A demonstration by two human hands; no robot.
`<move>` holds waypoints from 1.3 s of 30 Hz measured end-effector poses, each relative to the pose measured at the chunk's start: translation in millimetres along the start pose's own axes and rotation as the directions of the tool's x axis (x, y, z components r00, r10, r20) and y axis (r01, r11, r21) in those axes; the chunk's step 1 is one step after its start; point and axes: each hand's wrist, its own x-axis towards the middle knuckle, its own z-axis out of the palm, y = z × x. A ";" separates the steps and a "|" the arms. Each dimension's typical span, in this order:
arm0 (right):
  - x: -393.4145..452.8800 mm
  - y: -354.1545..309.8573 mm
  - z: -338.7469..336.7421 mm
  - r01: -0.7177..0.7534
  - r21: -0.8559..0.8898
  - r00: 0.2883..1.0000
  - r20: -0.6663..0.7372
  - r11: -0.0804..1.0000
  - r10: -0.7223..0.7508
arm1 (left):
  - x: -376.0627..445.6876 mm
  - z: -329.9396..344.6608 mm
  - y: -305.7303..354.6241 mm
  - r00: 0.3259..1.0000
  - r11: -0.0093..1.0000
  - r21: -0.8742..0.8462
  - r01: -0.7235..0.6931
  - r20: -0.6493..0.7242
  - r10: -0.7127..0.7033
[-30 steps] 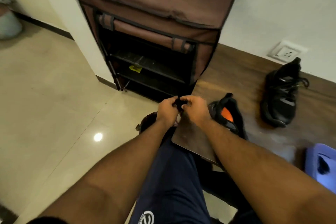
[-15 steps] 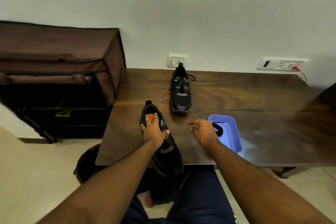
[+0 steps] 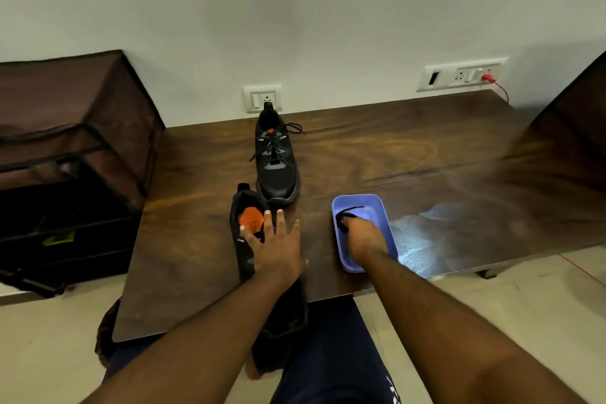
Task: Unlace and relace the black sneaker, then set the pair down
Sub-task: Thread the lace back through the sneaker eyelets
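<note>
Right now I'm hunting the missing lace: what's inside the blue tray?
A black lace lies in the blue tray. The right hand reaches in at it, covering the tray's near half and part of the lace.

Small white logos on both black sneakers (image 3: pixel 276 161), too blurred to read (likewise the shorts' print (image 3: pixel 393 392))

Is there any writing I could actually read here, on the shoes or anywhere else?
No text here can be read for certain.
Near sneaker: small white logo on its side, too small to read.
Far sneaker: tiny white marks beside the laces, blurred.
Orange insole: faint print, unreadable.
Shorts: white print, cut off by the frame.
</note>
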 end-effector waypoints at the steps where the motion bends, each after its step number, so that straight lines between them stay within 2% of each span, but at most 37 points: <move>1: 1.2 1.1 1.3 -0.010 -0.051 1.000 0.012 0.999 0.011 | -1.4 3.5 -4.3 1.000 0.999 0.044 -0.010 -0.005 0.010; 4: 3.3 0.2 4.4 -0.019 -0.182 0.999 -0.049 0.983 0.010 | -4.2 9.8 -22.3 0.999 0.997 0.080 -0.014 -0.032 0.016; 6: 0.5 1.6 6.2 -0.040 -0.209 0.995 -0.099 0.977 0.020 | -5.5 9.9 -31.9 1.000 0.996 0.085 -0.003 -0.024 0.005; 9: -9.9 -9.1 5.3 -0.070 0.054 0.958 -0.274 0.996 0.082 | -10.1 2.7 -44.1 0.999 0.998 -0.067 0.006 -0.039 -0.009; 11: -28.1 -29.6 3.1 0.099 0.267 0.912 -0.410 0.959 0.020 | -15.8 -3.2 -48.1 0.991 0.944 -0.330 -0.023 -0.131 -0.021; 12: -42.6 -43.4 2.7 0.207 0.355 0.907 -0.419 0.912 -0.042 | -23.5 -7.1 -50.7 0.980 0.862 -0.504 -0.055 -0.194 -0.051; 13: -58.7 -57.8 3.1 0.291 0.452 0.916 -0.385 0.843 -0.109 | -32.8 -10.2 -52.1 0.971 0.715 -0.692 -0.100 -0.226 -0.083; 15: -92.3 -86.8 8.6 0.347 0.648 0.938 -0.228 0.679 -0.261 | -57.8 -16.2 -57.1 0.978 0.275 -0.951 -0.141 -0.176 -0.109; 16: -108.1 -98.3 14.4 0.331 0.737 0.930 -0.149 0.590 -0.335 | -70.6 -16.0 -60.7 0.987 0.074 -0.991 -0.114 -0.122 -0.109; 17: -123.7 -108.4 23.1 0.300 0.801 0.922 -0.103 0.518 -0.373 | -84.5 -13.7 -66.6 0.988 -0.060 -0.994 -0.096 -0.088 -0.128; 18: -136.6 -115.6 32.0 0.257 0.848 0.924 -0.076 0.463 -0.374 | -95.6 -9.2 -72.4 0.982 -0.132 -0.987 -0.094 -0.069 -0.178; 22: -173.5 -135.0 62.6 0.123 0.952 0.983 -0.079 0.279 -0.163 | -126.8 12.9 -103.1 0.889 -0.317 -0.939 -0.131 0.030 -0.457; 25: -179.9 -142.5 76.0 0.027 0.993 0.999 -0.032 0.114 0.043 | -136.6 26.5 -125.3 0.829 -0.382 -0.907 -0.180 0.069 -0.556; 28: -173.6 -145.8 80.4 -0.024 0.999 0.990 0.028 -0.030 0.139 | -134.9 37.9 -142.3 0.782 -0.333 -0.936 -0.119 0.118 -0.612; 29: -171.8 -148.9 82.3 -0.034 0.997 0.987 0.043 -0.066 0.154 | -134.2 41.9 -149.4 0.772 -0.351 -0.932 -0.094 0.154 -0.617; 30: -169.1 -149.5 80.9 -0.043 0.995 0.982 0.059 -0.089 0.179 | -132.1 42.7 -154.1 0.770 -0.413 -0.907 -0.086 0.202 -0.605; 32: -164.8 -148.8 77.8 -0.062 0.991 0.971 0.087 -0.117 0.222 | -129.6 43.8 -166.9 0.777 -0.607 -0.784 -0.128 0.301 -0.553; 34: -158.6 -141.5 74.6 -0.082 0.988 0.961 0.113 -0.130 0.252 | -130.4 45.4 -179.3 0.789 -0.750 -0.640 -0.164 0.371 -0.489; 36: -153.4 -132.6 72.0 -0.089 0.991 0.961 0.112 -0.101 0.253 | -130.9 51.2 -190.2 0.813 -0.826 -0.539 -0.168 0.398 -0.425; 39: -153.4 -127.0 70.8 -0.113 0.990 0.979 0.097 0.084 0.181 | -135.4 64.2 -197.2 0.850 -0.831 -0.539 -0.142 0.364 -0.381</move>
